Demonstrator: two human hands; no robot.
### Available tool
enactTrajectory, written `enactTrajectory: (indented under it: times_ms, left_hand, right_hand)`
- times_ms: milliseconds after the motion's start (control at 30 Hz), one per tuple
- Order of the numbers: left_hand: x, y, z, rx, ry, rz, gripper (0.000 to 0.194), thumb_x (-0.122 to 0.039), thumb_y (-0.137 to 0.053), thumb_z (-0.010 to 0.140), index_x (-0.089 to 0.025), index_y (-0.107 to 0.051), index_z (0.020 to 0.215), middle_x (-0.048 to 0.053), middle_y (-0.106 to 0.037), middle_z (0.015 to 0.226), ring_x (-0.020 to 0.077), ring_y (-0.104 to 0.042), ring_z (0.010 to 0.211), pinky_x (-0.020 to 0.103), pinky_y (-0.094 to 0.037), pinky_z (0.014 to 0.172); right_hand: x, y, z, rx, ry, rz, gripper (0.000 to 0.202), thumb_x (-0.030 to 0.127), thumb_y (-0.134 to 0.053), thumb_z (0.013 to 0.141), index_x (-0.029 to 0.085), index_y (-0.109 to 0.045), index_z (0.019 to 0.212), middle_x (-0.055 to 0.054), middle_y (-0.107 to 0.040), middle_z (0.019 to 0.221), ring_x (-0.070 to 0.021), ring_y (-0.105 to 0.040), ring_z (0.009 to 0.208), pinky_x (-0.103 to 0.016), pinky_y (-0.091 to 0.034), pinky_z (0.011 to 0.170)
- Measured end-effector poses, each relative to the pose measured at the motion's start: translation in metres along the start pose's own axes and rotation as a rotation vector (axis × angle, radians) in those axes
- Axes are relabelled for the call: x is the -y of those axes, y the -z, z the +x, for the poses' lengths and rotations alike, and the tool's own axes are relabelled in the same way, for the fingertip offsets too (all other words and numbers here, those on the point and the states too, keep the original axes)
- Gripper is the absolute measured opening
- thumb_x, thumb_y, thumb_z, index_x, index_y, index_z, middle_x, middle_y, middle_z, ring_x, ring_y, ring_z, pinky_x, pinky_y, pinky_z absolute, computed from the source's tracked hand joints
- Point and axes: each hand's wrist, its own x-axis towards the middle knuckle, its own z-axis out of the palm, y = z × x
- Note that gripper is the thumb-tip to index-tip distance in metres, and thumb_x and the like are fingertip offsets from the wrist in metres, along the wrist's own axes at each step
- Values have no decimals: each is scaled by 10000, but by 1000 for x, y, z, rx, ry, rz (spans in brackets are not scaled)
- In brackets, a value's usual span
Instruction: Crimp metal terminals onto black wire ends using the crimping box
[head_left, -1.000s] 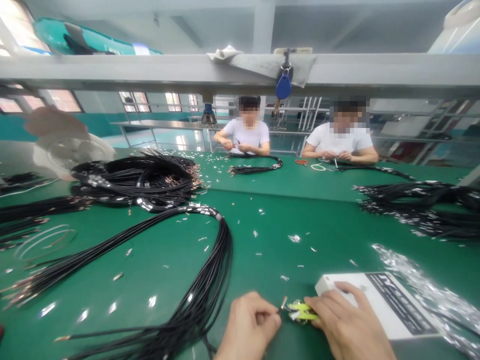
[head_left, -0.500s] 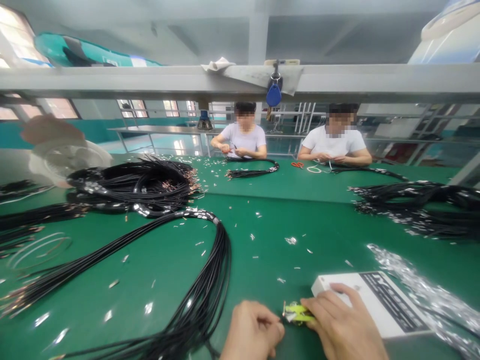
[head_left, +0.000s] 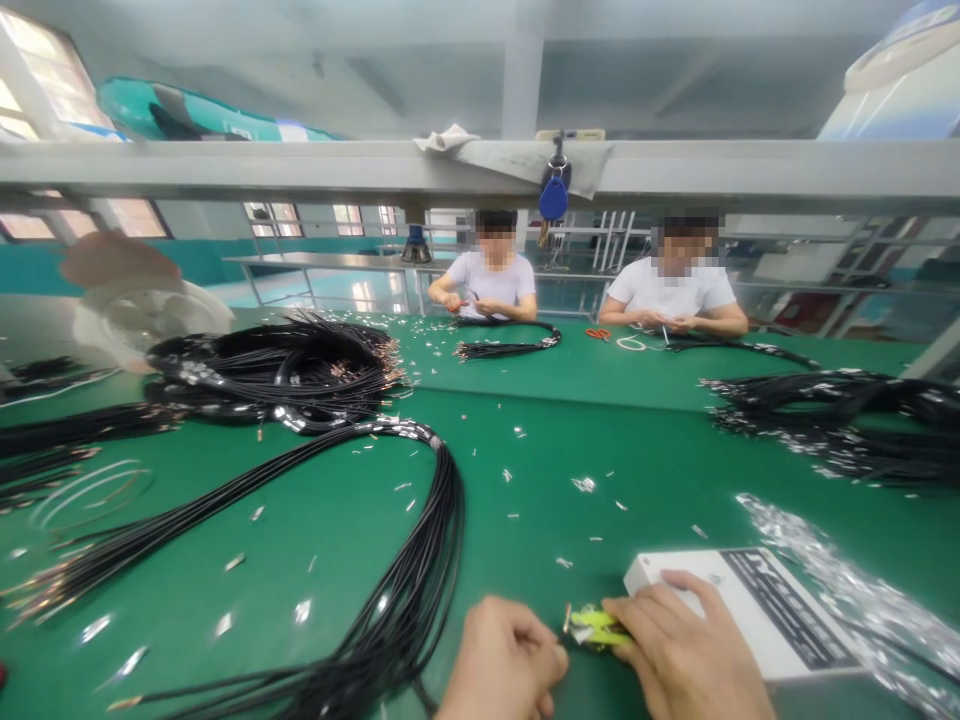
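Both hands bare: left hand [head_left: 501, 665], right hand [head_left: 686, 660]; no sleeves visible.

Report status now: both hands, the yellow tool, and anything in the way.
Left hand pinched at tool tip. Right hand gripping yellow tool. White box against right hand; black cable bundle beside left.

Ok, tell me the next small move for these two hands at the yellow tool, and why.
Probably squeeze the yellow tool shut. The right hand grips it, and the left hand pinches a thin black wire whose end meets the tool's front, so the wire looks placed. Whether it sits fully in the tool is too small to tell, so check first.
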Motion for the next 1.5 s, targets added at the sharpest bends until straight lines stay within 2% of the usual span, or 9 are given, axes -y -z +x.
enactTrajectory:
  times_ms: [400,767,1033,1300,1500]
  left_hand:
    - [-1,-3,1,-2,1,25,223,-251,-574,657,-40,-586,729,0,-492,477,20,-431,382,84,-318,364]
    - [0,-5,3,10,16,46,218,-236,-567,647,-48,-597,753,0,-498,498,30,-451,396,88,-322,365]
    - [2,-5,6,-7,-13,109,219,-242,-565,632,-52,-609,730,14,-511,525,54,-514,454,82,-319,379]
    - [3,-6,8,1,-15,95,232,-255,-568,631,-51,-601,737,12,-501,511,51,-496,441,87,-317,380]
    - [4,-4,9,17,-44,125,231,-255,-555,646,-53,-602,747,15,-524,545,47,-516,464,77,-315,395]
  right_hand:
    - [3,-1,1,-41,0,-24,480,311,-215,994,208,-642,800,28,-569,717,-18,-450,756,-279,-267,943]
    - [6,-5,-6,-68,39,-113,434,257,-221,979,191,-638,878,33,-608,877,-45,-483,891,-295,-274,941]
    - [5,-6,-6,-77,35,-112,416,237,-245,975,192,-645,872,35,-609,861,-39,-486,881,-288,-278,947]
    - [4,-8,-9,-98,37,-124,388,221,-281,962,188,-653,861,31,-613,866,-44,-492,882,-292,-287,948]
    - [9,-7,-11,-82,44,-203,422,305,-254,978,204,-660,924,45,-617,997,-104,-500,1051,-318,-290,975]
